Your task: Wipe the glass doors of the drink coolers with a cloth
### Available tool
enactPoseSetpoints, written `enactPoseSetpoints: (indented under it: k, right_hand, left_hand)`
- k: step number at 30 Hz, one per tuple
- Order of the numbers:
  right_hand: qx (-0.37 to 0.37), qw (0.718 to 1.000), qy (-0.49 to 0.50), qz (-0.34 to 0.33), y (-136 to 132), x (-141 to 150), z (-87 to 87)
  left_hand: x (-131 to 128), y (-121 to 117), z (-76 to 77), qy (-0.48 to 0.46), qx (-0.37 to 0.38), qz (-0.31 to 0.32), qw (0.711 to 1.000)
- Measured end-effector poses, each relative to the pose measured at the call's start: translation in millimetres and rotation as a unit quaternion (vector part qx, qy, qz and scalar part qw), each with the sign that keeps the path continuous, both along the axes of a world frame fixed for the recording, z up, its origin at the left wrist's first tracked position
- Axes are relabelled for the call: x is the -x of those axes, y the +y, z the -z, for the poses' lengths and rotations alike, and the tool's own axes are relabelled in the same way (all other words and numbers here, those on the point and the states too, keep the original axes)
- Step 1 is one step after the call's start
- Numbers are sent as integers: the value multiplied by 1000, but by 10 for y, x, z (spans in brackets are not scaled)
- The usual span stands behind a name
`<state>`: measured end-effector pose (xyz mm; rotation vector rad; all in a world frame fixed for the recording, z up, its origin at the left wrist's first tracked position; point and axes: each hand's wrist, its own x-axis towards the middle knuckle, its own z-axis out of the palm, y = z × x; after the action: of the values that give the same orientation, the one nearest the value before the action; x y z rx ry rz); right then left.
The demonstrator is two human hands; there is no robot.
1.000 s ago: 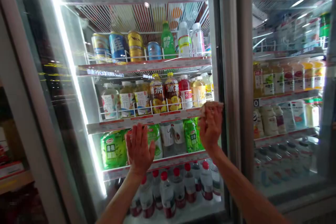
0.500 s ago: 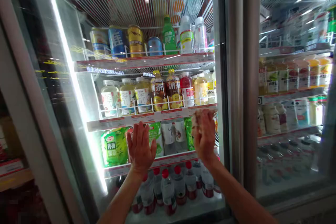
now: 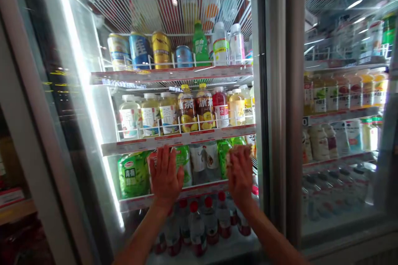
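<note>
A glass door (image 3: 174, 16) of a lit drinks fridge is in front of me, with reflections on it. My left hand (image 3: 166, 174) lies flat against the glass, fingers stretched out and slightly apart, holding nothing. To its right, my right hand (image 3: 241, 176) presses a pale, crumpled cloth (image 3: 248, 149) to the glass, near the door's right side. Most of the cloth is hidden under the fingers. Through the glass, behind the hands, stand green pouches (image 3: 133, 174) and clear bottles with white labels (image 3: 205, 159).
A metal door frame (image 3: 276, 91) runs upright at the right, beside a second fridge door (image 3: 342, 132) with more drinks. Inside, shelves hold cans (image 3: 139, 49), tea bottles (image 3: 188, 109) and red-capped bottles (image 3: 197, 227). A bright light strip (image 3: 83, 87) runs down the left side.
My right hand has slid down the glass with the cloth, which now sits lower. My left hand stays flat in about the same place. The view has shifted slightly.
</note>
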<state>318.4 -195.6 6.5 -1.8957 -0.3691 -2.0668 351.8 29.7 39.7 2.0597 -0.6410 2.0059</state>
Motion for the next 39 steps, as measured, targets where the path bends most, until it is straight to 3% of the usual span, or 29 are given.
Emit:
enactPoseSetpoints:
  k: [3,5,9,11,12,16,19,21,23,26,30,33,35,37,39]
  right_hand:
    - [129,990,45,-15,327,33,120]
    - [158,986,55,-5,246,58,150]
    - [13,999,17,42,-262,73,86]
    - [-43,998,-2,38,-297,66,65]
    - [-37,999,2,29,-223,62,72]
    - [90,995,48,4,253,57,194]
    - [158,985,64,9,174,92,259]
    - [123,990,56,32,-116,121,256]
    - [33,997,38,58,-379,134,240]
    - [-33,998,30,53,-361,112,291]
    - [91,994,68,3,176,56,550]
    - [181,979,90,-4,179,67,732]
    - [154,984,92,18,-98,102,774]
    - [57,994,78,48,-403,136,758]
    - [-26,996,61,58,-530,151,728]
  left_hand:
    - [42,13,39,13,-6,8,1000]
    - [62,22,91,17,-14,11,1000]
    - [45,26,185,5,-18,-3,1000]
    - [24,24,198,0,-17,-12,1000]
    - [19,24,196,-2,-17,-12,1000]
    - [61,16,203,7,-13,6,1000]
    - [122,-13,298,21,-20,23,999]
    - [138,-40,397,25,-29,28,999]
    - [127,-64,485,22,-31,25,999]
    - [98,-80,541,11,-25,13,1000]
    - [107,-73,506,7,-33,14,999]
    - [131,-67,485,14,-32,21,999]
    - [136,-69,488,18,-29,23,999]
    - [131,-74,498,20,-28,23,999]
    - [122,-79,507,15,-30,24,999]
